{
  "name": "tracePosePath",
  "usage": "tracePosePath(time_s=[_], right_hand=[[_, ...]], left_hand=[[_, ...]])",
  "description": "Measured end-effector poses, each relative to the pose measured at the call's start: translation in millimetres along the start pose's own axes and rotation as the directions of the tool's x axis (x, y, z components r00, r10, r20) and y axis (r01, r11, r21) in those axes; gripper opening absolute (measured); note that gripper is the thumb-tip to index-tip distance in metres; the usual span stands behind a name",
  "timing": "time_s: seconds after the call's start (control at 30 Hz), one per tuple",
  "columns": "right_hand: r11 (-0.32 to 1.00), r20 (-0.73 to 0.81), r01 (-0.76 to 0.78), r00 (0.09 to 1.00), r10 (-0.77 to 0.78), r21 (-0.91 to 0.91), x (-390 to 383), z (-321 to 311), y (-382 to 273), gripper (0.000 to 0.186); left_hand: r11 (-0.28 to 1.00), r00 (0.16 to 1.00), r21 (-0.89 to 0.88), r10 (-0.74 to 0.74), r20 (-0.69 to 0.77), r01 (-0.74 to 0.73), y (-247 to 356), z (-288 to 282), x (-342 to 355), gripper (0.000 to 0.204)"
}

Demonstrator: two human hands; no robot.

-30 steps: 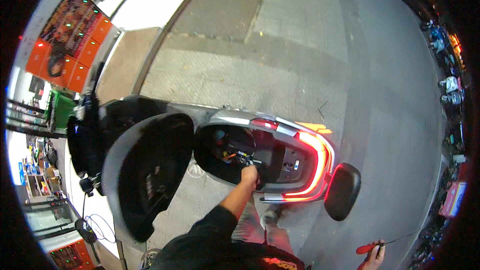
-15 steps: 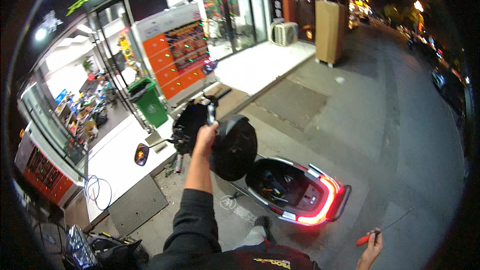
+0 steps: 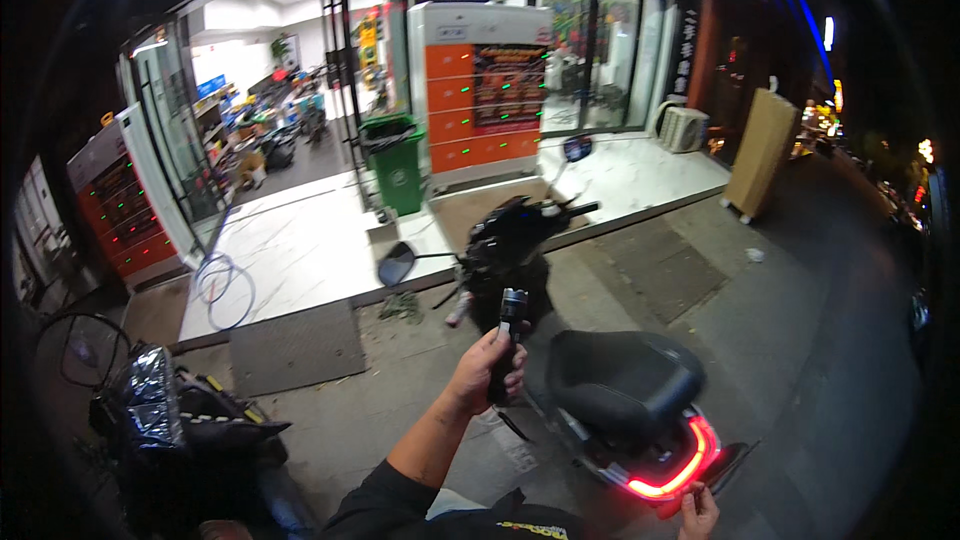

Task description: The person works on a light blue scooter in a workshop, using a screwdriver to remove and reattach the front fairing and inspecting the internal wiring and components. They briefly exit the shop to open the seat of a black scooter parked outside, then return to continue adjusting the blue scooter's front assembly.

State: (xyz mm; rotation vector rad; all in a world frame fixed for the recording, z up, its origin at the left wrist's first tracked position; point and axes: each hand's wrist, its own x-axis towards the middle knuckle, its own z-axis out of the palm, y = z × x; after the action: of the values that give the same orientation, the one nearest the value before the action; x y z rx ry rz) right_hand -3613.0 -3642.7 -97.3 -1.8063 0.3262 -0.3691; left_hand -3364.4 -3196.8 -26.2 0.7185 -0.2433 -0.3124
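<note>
My left hand (image 3: 478,370) is closed around a black flashlight (image 3: 513,310), held upright in front of the scooter (image 3: 515,235). Beyond and to the right of it, the scooter's black seat (image 3: 615,375) lies down over the rear body, above the lit red tail lamp (image 3: 655,487). My right hand (image 3: 697,512) is low at the lower right, beside the tail lamp, closed on a red-handled screwdriver (image 3: 668,508); its thin shaft is hard to make out here.
A second scooter (image 3: 160,410) stands at the lower left. Behind are a raised white tiled step (image 3: 280,240), orange cabinets (image 3: 450,115), a green bin (image 3: 398,175), an air-conditioner unit (image 3: 683,130), a tall cardboard box (image 3: 755,155) and a looped hose (image 3: 225,290).
My left hand has come out of the under-seat compartment and lifted the flashlight. The seat, open before, is now down. The view has swung up toward the storefront.
</note>
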Motion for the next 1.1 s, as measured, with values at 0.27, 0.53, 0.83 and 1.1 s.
tracePosePath(time_s=[0.27,0.53,0.83,1.1], right_hand=[[0.966,0.508,0.069,0.840,-0.191,0.250,62.3,306.6,-84.5,0.018],[0.883,0.869,-0.235,0.398,-0.293,0.405,54.8,634.8,-203.3,0.028],[0.865,0.912,-0.294,0.181,-0.367,0.407,72.9,903.2,-297.5,0.027],[0.808,0.765,-0.260,0.557,-0.323,0.530,179.6,1099.3,-344.3,0.031]], left_hand=[[0.990,0.993,-0.140,-0.002,-0.119,-0.015,158.1,-143.3,-136.7,0.066],[0.985,0.760,0.035,0.152,-0.632,-0.168,275.8,-253.5,-227.3,0.051],[0.975,0.582,0.049,0.169,-0.795,-0.216,337.9,-388.6,-225.8,0.028],[0.966,0.481,-0.009,0.121,-0.869,-0.259,485.4,-498.5,-152.1,0.028]])
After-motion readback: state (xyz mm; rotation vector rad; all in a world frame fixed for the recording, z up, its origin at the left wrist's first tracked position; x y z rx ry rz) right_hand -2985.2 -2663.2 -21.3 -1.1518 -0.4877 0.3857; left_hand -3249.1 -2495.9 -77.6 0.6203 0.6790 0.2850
